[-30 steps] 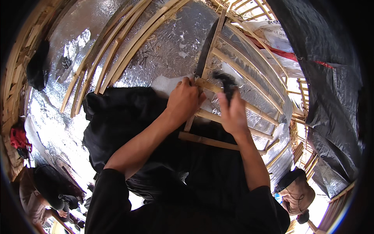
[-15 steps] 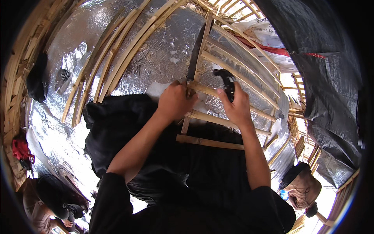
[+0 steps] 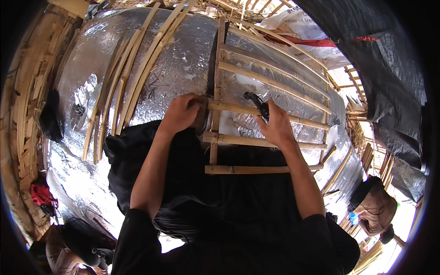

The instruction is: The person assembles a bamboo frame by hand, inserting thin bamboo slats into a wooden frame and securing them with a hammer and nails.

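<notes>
A ladder-like bamboo frame (image 3: 268, 142) of slats fixed to uprights lies in front of me, its near end over my black-clothed lap. My right hand (image 3: 278, 126) is closed round a black hand tool (image 3: 259, 106) with a curved end, held above a cross slat; its exact kind is unclear. My left hand (image 3: 182, 113) is closed, fingers curled together, just left of the frame's left upright (image 3: 215, 105). Whatever those fingers hold is hidden. A long dark flat strip (image 3: 212, 68), perhaps a blade, runs along that upright.
Loose bamboo strips (image 3: 130, 78) lie on the silvery sheet (image 3: 188, 59) at left. Dark plastic sheeting (image 3: 389, 68) hangs at right. Another person (image 3: 68, 250) is at lower left, and one more (image 3: 376, 206) at lower right. A red item (image 3: 42, 199) sits by the left bamboo wall.
My left hand has moved left, away from the slat joint beside the upright. The right hand keeps the black tool, now turned more edge-on. The whole view has shifted slightly.
</notes>
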The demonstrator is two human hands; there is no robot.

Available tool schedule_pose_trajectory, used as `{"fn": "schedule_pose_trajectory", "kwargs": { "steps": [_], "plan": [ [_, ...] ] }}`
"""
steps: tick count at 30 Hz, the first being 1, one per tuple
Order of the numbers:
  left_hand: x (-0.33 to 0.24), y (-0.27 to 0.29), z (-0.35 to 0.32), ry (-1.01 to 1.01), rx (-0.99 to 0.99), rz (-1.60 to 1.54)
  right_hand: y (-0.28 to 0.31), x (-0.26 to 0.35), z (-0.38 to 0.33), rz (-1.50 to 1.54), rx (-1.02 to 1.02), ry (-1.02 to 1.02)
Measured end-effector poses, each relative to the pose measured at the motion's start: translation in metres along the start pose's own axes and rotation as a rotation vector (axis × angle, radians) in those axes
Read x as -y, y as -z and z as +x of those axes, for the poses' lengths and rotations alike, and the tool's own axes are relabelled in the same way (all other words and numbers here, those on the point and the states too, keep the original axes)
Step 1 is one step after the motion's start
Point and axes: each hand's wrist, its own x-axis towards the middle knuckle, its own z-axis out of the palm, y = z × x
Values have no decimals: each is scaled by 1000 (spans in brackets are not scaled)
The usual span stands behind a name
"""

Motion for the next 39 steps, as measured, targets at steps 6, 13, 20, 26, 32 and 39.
{"fn": "schedule_pose_trajectory", "kwargs": {
  "steps": [6, 13, 20, 26, 32, 39],
  "plan": [
    [-23, -6, -3, -40, -55, 159, 10, -24, -8, 112, -21, 119],
    [-23, -10, -1, 0, -78, 241, 84, -74, -6, 25, -75, -150],
    [-18, -9, -1, 57, -18, 171, 59, -122, -5, -110, -112, 41],
    [-37, -14, -34, 147, 41, 186, 35, -86, 11, 24, 73, 122],
    [-36, -20, -22, 81, -71, 206, 49, -66, -1, -122, 207, 199],
    [-26, -43, -6, -147, -288, 473, 65, -61, -15, -69, 146, 192]
  ]
}}
